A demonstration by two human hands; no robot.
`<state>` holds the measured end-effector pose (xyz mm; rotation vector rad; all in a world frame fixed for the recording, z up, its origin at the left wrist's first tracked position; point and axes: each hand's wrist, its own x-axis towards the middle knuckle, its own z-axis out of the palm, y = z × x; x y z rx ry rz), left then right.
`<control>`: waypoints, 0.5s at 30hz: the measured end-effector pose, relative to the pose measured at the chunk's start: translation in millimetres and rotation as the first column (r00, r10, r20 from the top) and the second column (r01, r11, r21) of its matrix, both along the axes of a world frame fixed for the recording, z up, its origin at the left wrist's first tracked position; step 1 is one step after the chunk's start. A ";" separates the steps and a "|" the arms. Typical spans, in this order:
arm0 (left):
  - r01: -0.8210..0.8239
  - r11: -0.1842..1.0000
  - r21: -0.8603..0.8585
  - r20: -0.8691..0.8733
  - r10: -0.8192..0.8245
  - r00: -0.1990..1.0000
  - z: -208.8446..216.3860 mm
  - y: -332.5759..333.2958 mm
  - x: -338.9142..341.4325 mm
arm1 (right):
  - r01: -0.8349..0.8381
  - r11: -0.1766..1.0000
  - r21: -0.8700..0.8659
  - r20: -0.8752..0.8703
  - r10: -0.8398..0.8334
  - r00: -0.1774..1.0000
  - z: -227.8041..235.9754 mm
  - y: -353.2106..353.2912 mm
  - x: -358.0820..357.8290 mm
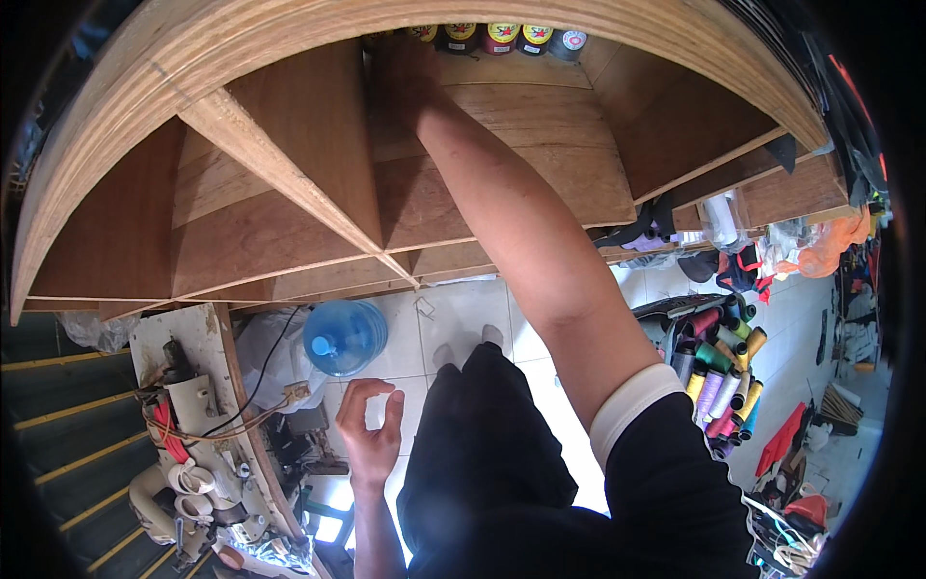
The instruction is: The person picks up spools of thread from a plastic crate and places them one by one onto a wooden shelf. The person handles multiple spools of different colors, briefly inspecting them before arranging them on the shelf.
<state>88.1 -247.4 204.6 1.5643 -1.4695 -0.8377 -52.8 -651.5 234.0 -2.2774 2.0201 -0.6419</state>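
Note:
My right arm stretches up into a compartment of the wooden shelf (pixel 526 116). My right hand (pixel 405 75) is deep in its shadowed far left corner; the fingers are dark and blurred, so I cannot make out what they touch. Beside it, along the back, stands a row of thread spools (pixel 502 39), several dark or red with yellow labelled ends. A grey-ended spool (pixel 567 44) is at the row's right end. Lower down, my left hand (pixel 370 429) hovers over the floor, its fingers curved and thumb apart, with nothing seen between them.
A blue water jug (pixel 345 338) rests on the tiled floor left of my legs. At the left is a sewing machine (pixel 198 434) on a worn table with cables. Many-coloured thread cones (pixel 719 386) are piled at the right, below plastic bags (pixel 791 246).

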 end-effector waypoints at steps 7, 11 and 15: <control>0.055 0.998 0.018 0.001 -0.055 0.998 2.0 -1.6 -2.2 | 0.022 0.999 -0.041 0.050 -0.020 0.999 16.8 22.7 -1.2; 0.061 0.998 0.018 -0.002 -0.061 0.998 -1.1 -1.8 -3.5 | 0.185 0.982 0.025 0.075 -0.186 0.980 28.5 32.6 -20.0; 0.094 0.995 0.016 -0.015 -0.093 0.996 -2.6 -6.4 -7.4 | 0.098 0.992 -0.084 -0.049 -0.102 0.994 1.1 4.9 -35.8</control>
